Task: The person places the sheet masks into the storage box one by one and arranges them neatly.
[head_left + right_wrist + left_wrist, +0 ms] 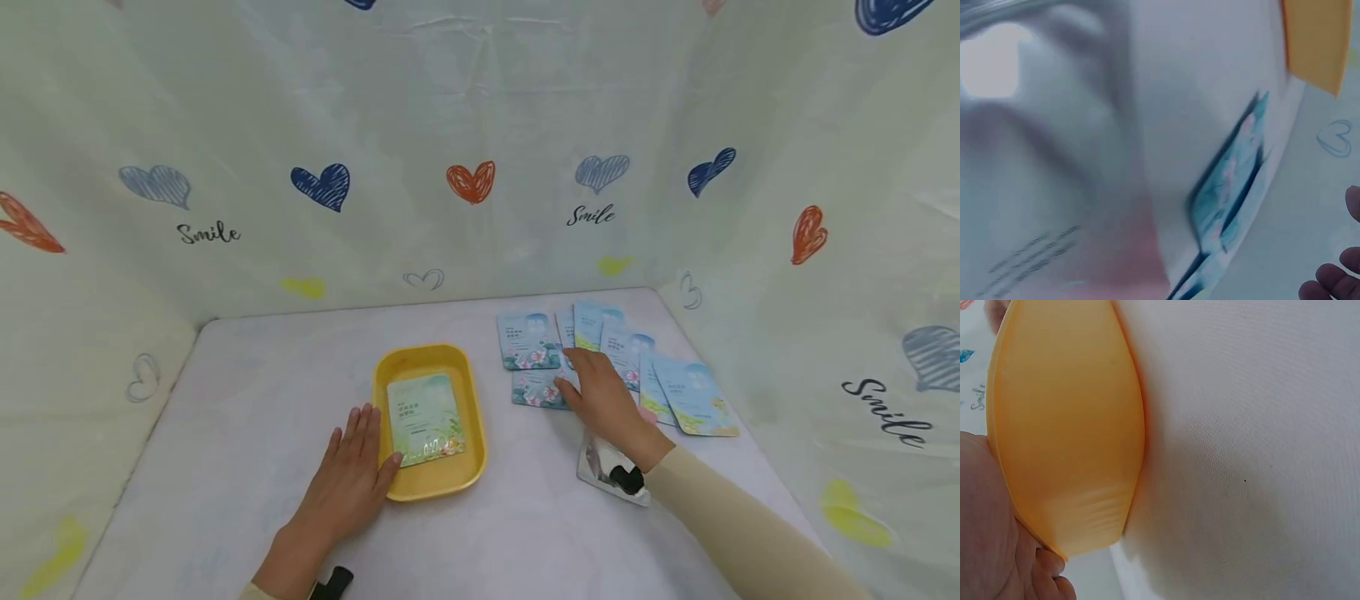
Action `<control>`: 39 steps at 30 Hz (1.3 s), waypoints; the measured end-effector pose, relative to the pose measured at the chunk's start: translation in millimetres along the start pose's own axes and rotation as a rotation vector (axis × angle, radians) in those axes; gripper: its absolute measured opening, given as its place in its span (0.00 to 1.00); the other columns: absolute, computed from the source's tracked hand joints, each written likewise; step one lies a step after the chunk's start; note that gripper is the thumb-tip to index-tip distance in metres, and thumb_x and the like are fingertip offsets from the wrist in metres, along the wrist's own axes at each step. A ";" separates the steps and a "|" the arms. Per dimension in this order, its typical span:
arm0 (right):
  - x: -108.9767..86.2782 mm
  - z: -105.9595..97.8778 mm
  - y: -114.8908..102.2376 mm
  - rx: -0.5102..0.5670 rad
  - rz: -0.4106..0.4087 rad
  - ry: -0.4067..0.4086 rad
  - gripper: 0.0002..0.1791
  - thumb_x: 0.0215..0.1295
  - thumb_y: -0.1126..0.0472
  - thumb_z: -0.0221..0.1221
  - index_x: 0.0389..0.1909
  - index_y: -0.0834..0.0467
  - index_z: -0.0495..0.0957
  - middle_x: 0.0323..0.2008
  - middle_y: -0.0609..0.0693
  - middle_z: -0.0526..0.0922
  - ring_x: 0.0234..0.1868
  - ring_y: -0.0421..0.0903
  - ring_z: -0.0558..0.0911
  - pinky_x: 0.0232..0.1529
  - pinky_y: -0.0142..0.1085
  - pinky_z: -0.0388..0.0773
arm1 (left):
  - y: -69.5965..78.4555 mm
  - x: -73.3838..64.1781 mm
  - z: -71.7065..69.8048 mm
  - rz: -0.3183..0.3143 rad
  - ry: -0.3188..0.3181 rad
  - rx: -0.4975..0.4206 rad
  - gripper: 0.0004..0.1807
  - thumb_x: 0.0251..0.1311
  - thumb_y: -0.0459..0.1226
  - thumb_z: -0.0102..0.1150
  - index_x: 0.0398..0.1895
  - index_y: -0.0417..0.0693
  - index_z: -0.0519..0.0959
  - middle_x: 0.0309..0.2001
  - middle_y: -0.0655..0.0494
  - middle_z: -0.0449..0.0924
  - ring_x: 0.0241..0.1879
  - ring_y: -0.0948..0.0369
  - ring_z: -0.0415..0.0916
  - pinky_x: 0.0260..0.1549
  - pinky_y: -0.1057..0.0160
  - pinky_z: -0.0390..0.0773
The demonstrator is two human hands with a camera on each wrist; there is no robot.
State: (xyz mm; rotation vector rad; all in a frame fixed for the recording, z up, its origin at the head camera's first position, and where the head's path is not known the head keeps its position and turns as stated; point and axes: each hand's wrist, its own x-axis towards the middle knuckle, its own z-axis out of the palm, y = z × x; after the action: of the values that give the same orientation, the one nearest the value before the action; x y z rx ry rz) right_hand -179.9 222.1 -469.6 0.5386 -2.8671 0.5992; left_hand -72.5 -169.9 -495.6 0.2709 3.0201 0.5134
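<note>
My left hand [347,475] lies along the left side of a yellow tray [430,490], fingers extended and thumb at the rim. In the left wrist view, that hand [988,525] touches the edge of the tray [1072,425]. A flat pale green sachet [426,418] lies in the tray. My right hand [603,404] is over a group of flat sachets, nearest two teal flowered ones [528,340]; its fingers are spread and nothing shows between them. Fingertips [1335,282] appear at the right edge of the right wrist view. Beneath the right wrist lies a silvery sachet [596,468], partly hidden.
Several blue sachets [693,396] overlap on the right of the white-covered table [255,400]. Behind and beside the table hangs a pale cloth [397,108] printed with hearts.
</note>
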 end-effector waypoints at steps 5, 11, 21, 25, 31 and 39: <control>-37.7 4.7 28.1 -0.226 -0.117 0.038 0.39 0.68 0.54 0.71 0.71 0.71 0.68 0.68 0.69 0.75 0.70 0.66 0.75 0.69 0.59 0.75 | 0.0 -0.3 -0.1 -0.001 -0.003 0.004 0.45 0.81 0.51 0.48 0.84 0.30 0.44 0.84 0.34 0.43 0.85 0.39 0.39 0.80 0.33 0.47; -73.6 4.6 47.8 -0.367 -0.204 0.036 0.36 0.66 0.58 0.69 0.69 0.73 0.70 0.66 0.70 0.77 0.68 0.67 0.76 0.69 0.60 0.74 | 0.3 -1.1 0.5 0.005 0.013 0.011 0.45 0.81 0.51 0.49 0.83 0.29 0.45 0.84 0.33 0.45 0.84 0.38 0.41 0.79 0.32 0.49; -99.3 12.0 49.1 -0.338 -0.044 -0.168 0.37 0.72 0.46 0.66 0.71 0.68 0.70 0.70 0.68 0.75 0.73 0.67 0.72 0.72 0.69 0.66 | 1.7 -2.6 -3.2 0.002 -0.003 0.011 0.45 0.81 0.50 0.50 0.83 0.30 0.46 0.84 0.33 0.45 0.84 0.38 0.40 0.79 0.32 0.48; -102.0 18.0 46.9 -0.310 -0.008 -0.232 0.39 0.74 0.44 0.63 0.74 0.67 0.69 0.74 0.66 0.72 0.76 0.64 0.70 0.74 0.67 0.63 | 2.5 -1.4 -4.0 0.014 0.003 0.018 0.44 0.80 0.50 0.50 0.83 0.29 0.47 0.84 0.33 0.46 0.84 0.38 0.41 0.79 0.32 0.49; -98.2 20.9 37.8 -0.276 -0.041 -0.306 0.41 0.76 0.41 0.60 0.78 0.65 0.65 0.78 0.63 0.67 0.79 0.63 0.66 0.77 0.65 0.61 | 4.7 -1.8 -4.9 0.029 0.021 0.027 0.44 0.80 0.50 0.51 0.83 0.29 0.48 0.83 0.33 0.48 0.84 0.37 0.44 0.78 0.31 0.52; -84.8 19.6 42.4 -0.288 -0.158 -0.313 0.41 0.76 0.36 0.58 0.78 0.60 0.68 0.77 0.58 0.69 0.79 0.60 0.66 0.79 0.64 0.58 | 5.5 -2.7 -5.3 0.025 0.023 0.026 0.44 0.80 0.49 0.52 0.83 0.28 0.48 0.83 0.32 0.48 0.83 0.36 0.44 0.78 0.31 0.53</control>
State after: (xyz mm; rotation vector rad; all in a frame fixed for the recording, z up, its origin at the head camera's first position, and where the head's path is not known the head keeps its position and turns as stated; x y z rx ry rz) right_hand -119.5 276.7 -521.9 0.8639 -3.0778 0.0772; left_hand -69.4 -167.0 -488.6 0.3074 3.0516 0.4826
